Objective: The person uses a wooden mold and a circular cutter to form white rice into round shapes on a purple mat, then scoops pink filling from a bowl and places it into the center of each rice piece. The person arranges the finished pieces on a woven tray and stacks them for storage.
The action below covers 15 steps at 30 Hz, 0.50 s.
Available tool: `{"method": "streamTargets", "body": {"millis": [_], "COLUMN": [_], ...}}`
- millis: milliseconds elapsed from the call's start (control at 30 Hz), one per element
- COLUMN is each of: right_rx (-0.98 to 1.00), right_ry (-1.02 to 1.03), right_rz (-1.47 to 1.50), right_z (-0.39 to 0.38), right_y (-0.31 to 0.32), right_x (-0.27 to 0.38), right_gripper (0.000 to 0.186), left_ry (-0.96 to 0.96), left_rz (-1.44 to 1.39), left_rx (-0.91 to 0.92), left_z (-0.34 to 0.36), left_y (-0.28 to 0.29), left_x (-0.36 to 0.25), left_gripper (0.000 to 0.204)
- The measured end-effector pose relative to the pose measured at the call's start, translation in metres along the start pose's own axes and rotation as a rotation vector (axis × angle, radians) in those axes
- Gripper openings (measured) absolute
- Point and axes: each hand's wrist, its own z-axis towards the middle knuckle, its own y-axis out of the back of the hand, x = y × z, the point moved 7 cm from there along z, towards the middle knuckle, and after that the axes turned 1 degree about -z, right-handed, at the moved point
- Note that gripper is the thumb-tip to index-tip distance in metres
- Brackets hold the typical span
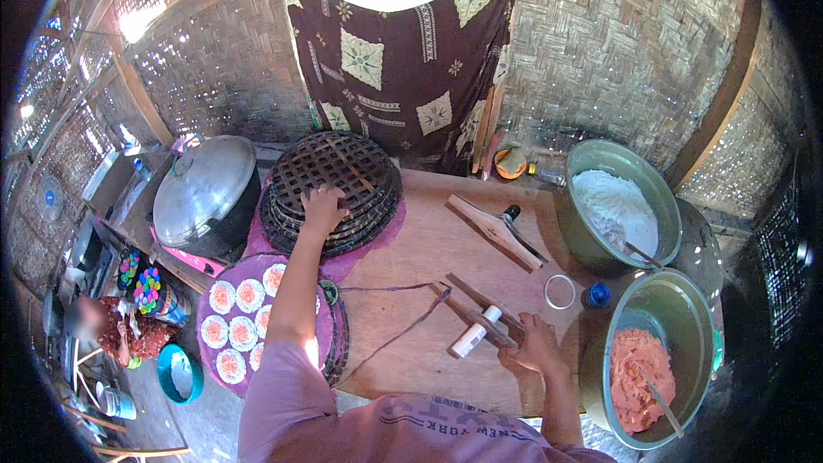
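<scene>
My left hand point(324, 208) reaches over a stack of dark round lattice trays point(339, 173) and touches the top one, fingers spread. Beneath that forearm lies a round tray covered in purple cloth point(225, 283), which bears several white discs with pinkish-orange centres point(249, 296). My right hand point(536, 345) is closed round the near end of a wooden hand press point(463, 300) resting on the table. A white cylinder point(477, 332) sits across the press. Farther back lies a second wooden two-armed tool point(493, 227) with a dark cylinder at its side.
On the right stand a green basin point(570, 214) of white flour-like powder and another basin point(610, 309) of pink dough-like mass. A white ring point(560, 291) and blue cap point(597, 295) lie nearby. A lidded pot point(208, 184) stands left; a person point(129, 326) sits beyond.
</scene>
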Motion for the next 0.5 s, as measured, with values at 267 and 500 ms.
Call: {"method": "streamTargets", "body": {"millis": [267, 500], "right_rx": [-0.098, -0.359], "right_ry": [-0.173, -0.065], "right_rz": [0.052, -0.034], "right_z": [-0.049, -0.061], "right_y": [0.013, 0.044], "right_x": [-0.039, -0.012], "right_gripper": [0.080, 0.083], "left_ry": [-0.301, -0.236], "left_rz": [0.101, -0.055], "left_rx": [0.190, -0.172], "left_z": [-0.025, -0.031], "left_y": [-0.029, -0.018], "left_x": [-0.079, -0.052], "left_gripper": [0.038, 0.051]}}
